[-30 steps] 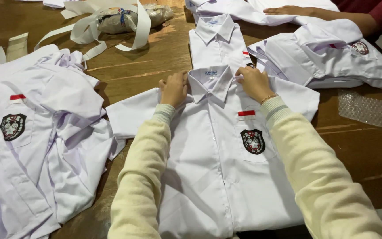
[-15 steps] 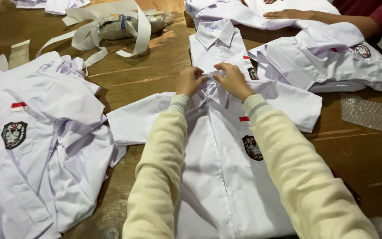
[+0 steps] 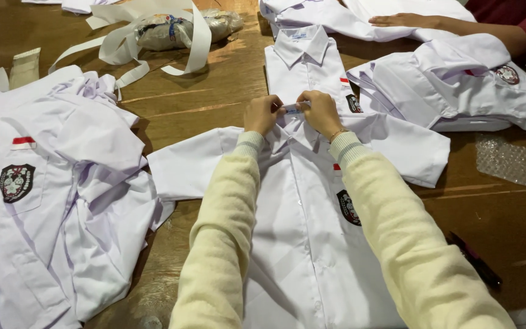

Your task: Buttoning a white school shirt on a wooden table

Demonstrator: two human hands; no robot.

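A white short-sleeved shirt (image 3: 312, 244) with a dark chest badge and a small red stripe lies front up on the wooden table (image 3: 214, 97). My left hand (image 3: 263, 114) and my right hand (image 3: 319, 111) are side by side at its collar, both pinching the collar fabric at the neck. My cream sleeves cover much of the shirt's front. Just beyond my hands lies a folded white shirt (image 3: 305, 61) with its collar upward.
A heap of the same white shirts (image 3: 50, 183) fills the left side. More shirts (image 3: 458, 85) lie at the right, where another person's hand (image 3: 403, 20) rests on one. White paper strips and a plastic bundle (image 3: 165, 30) sit at the back. Bubble wrap (image 3: 512, 161) and a dark pen (image 3: 476, 262) lie at right.
Both hands moved together from the spread collar tips to the centre of the collar. The view has shifted closer to the shirt.
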